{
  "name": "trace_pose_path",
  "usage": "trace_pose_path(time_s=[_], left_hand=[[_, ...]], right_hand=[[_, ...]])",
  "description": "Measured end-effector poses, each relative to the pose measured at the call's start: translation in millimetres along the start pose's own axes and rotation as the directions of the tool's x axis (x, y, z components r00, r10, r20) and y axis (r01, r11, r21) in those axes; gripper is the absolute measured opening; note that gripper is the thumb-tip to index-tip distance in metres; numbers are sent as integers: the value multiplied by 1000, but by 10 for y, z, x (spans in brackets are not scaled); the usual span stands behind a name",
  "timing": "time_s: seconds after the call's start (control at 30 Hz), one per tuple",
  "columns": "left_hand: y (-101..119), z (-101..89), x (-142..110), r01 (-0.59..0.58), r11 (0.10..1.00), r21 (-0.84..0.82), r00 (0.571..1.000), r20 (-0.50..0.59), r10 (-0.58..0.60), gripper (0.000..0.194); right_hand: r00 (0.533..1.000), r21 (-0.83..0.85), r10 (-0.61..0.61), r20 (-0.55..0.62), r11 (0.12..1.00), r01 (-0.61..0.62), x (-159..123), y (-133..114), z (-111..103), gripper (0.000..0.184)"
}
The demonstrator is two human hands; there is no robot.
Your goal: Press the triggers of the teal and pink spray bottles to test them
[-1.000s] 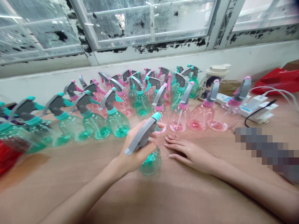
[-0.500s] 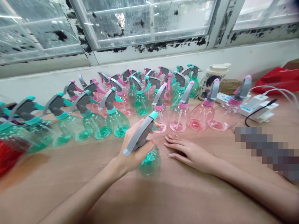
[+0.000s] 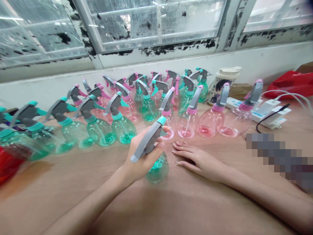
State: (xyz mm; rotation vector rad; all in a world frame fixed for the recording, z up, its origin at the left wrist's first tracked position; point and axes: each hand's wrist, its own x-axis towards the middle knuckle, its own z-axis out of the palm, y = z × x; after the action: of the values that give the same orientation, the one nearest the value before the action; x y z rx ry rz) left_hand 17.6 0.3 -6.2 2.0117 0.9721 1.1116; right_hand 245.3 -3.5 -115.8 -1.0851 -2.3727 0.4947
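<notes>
My left hand (image 3: 144, 156) is wrapped round the neck of a green spray bottle (image 3: 158, 169) with a grey and teal trigger head, near the middle of the table. Its fingers reach forward by the trigger, and the palm hides the collar. My right hand (image 3: 195, 160) lies on the tabletop to the right of that bottle, fingers stretched out, holding nothing. Just beyond its fingertips stands a pink spray bottle (image 3: 187, 125). A green spray bottle (image 3: 124, 129) stands upright to the left of my left hand.
More green and pink spray bottles (image 3: 149, 109) crowd the back in rows. At the right are a patterned cup (image 3: 222, 83), a power strip (image 3: 269, 114) with cables and a red bag (image 3: 290, 85). Something red (image 3: 9, 166) lies at the left edge. Windows rise behind.
The held spray bottle has shifted very slightly up and to the right in my left hand. My right hand has stayed where it was.
</notes>
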Motion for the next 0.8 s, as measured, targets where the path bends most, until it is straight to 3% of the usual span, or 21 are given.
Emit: trace_pose_path(time_s=[0.33,0.8], left_hand=[[-13,-8,11,7,1000,9,1000,13,-8,35],[-78,-88,-14,78,994,76,997,-5,-78,14]], right_hand=[[1000,2,-3,-4,1000,3,4,-3,1,44],[1000,1,-7,-3,1000,7,11,-5,-7,43]])
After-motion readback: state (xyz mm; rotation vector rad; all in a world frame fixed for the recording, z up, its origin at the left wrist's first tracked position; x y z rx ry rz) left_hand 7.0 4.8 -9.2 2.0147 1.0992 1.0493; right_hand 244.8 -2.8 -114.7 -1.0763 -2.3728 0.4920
